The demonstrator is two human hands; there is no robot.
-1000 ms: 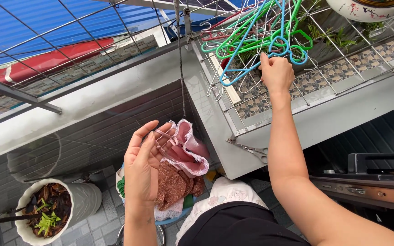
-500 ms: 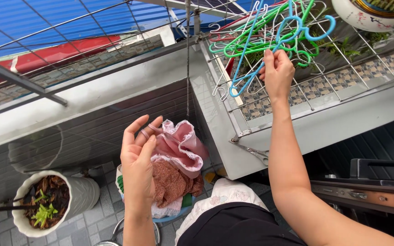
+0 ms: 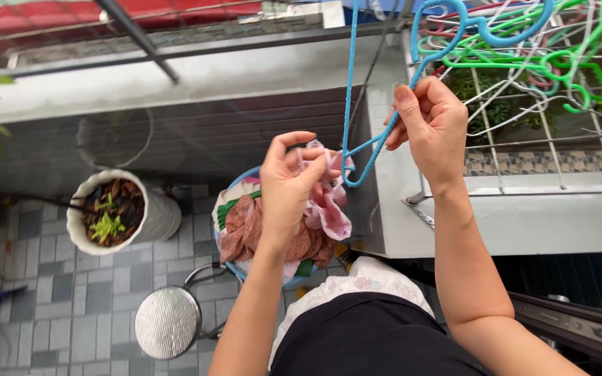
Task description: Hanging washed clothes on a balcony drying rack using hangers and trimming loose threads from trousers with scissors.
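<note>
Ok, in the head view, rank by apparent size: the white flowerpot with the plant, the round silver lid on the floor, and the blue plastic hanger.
1. Blue plastic hanger, held in the right hand: longest, though nearest the camera, so unsure.
2. White flowerpot.
3. Round silver lid, nearly the pot's size; too close to call.

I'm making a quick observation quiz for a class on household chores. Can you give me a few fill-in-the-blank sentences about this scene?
1. The right hand holds a ____ plastic hanger.
2. The left hand grips a ____ cloth.
3. The white pot on the tiled floor holds a small green ____.

Missing words: blue; pink; plant
</note>
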